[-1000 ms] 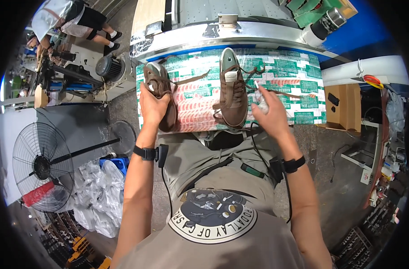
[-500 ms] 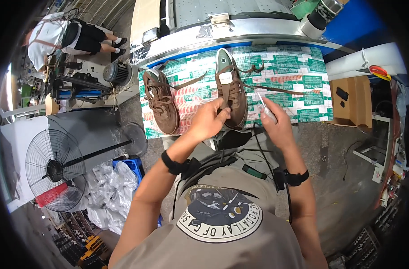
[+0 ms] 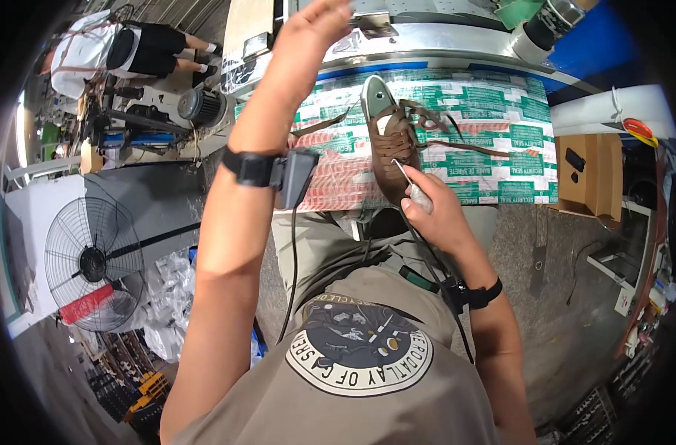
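My left hand [image 3: 312, 35] is raised at the top, over the metal edge of the conveyor, its fingers stretched out and holding nothing visible. In my right hand [image 3: 436, 209] is a slim pointed hand tool [image 3: 419, 197] with a pale, wrapped-looking handle. Its thin tip touches or nearly touches the laces of a brown shoe [image 3: 388, 152], which lies toe toward me. Long brown laces [image 3: 464, 148] trail from the shoe to the right. My left forearm hides the second brown shoe; only a loose lace [image 3: 319, 127] shows beside the arm.
Green-and-white printed tape covers the work surface [image 3: 501, 174]. Beyond it runs the conveyor's metal frame [image 3: 456, 41]. An open cardboard box [image 3: 601, 174] stands at the right. On the left are a large fan [image 3: 93, 263], a motor [image 3: 201, 107] and a person bending over [image 3: 82, 55].
My left hand has let go of the shoe and swung up and forward to the conveyor edge. My right hand has brought the tool left onto the shoe's laces.
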A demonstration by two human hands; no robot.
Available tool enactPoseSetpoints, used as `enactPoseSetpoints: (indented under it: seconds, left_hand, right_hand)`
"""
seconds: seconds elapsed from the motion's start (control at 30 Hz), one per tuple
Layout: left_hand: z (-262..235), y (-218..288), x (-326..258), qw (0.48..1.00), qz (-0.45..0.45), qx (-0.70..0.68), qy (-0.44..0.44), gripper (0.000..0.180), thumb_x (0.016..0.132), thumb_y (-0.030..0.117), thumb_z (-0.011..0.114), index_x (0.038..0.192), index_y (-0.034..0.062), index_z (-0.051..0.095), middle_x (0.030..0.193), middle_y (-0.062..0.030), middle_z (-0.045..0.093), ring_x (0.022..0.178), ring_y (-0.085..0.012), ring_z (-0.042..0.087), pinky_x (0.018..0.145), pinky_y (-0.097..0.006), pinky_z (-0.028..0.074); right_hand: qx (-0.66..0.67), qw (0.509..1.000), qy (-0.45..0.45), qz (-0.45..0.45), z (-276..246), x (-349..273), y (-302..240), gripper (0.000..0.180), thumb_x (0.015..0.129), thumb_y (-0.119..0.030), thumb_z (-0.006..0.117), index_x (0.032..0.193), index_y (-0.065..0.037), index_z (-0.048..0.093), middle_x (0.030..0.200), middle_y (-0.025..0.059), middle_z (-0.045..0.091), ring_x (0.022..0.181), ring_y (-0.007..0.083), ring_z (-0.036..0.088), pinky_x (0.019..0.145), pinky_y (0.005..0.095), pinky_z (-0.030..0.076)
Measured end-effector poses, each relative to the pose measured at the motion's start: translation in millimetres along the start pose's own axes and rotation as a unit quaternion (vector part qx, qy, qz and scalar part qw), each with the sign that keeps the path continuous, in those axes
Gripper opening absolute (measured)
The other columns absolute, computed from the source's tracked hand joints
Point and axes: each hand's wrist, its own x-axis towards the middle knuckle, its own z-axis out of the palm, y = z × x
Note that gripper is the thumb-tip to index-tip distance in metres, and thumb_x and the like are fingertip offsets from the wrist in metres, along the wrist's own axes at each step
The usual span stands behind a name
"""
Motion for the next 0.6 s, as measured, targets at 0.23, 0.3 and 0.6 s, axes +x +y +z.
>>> enactPoseSetpoints:
  seconds: [0.23, 0.3, 0.6]
  left_hand:
    - [-4.4, -136.3, -62.4, 0.973, -0.165, 0.147, -0.063, 0.073, 0.102, 0.036, 0.078, 0.163, 0.0057, 0.051, 0.155, -0.0288, 0.059, 0.141, -0.0387, 0.06, 0.115, -0.044, 0.05]
    - [3.4, -130.4, -56.4, 0.975, -0.155, 0.145, -0.063, 0.071, 0.102, 0.033, 0.078, 0.163, 0.0079, 0.052, 0.156, -0.0275, 0.059, 0.141, -0.0379, 0.061, 0.116, -0.043, 0.05]
    - [3.1, -111.3, -39.6, 0.949, -0.255, 0.16, -0.091, 0.055, 0.106, 0.023, 0.074, 0.158, 0.0171, 0.059, 0.16, -0.0185, 0.057, 0.135, -0.0323, 0.065, 0.087, -0.041, 0.069]
  right_hand:
    - [-0.116, 0.985, 0.031, -0.122, 17.9, 19.7, -27.0, 0.076, 0.082, -0.029, 0.083, 0.146, 0.004, 0.061, 0.106, 0.0193, 0.065, 0.097, 0.0399, 0.066, 0.086, 0.0481, 0.054]
    - [-0.184, 0.97, 0.046, -0.154, 22.8, 33.7, -27.8, 0.076, 0.081, -0.03, 0.084, 0.145, 0.006, 0.061, 0.105, 0.019, 0.064, 0.096, 0.0393, 0.065, 0.086, 0.0484, 0.053]
    - [-0.195, 0.969, 0.013, -0.149, 18.1, 45.5, -30.3, 0.073, 0.079, -0.032, 0.084, 0.137, 0.008, 0.065, 0.102, 0.0203, 0.066, 0.093, 0.0424, 0.067, 0.084, 0.0509, 0.055]
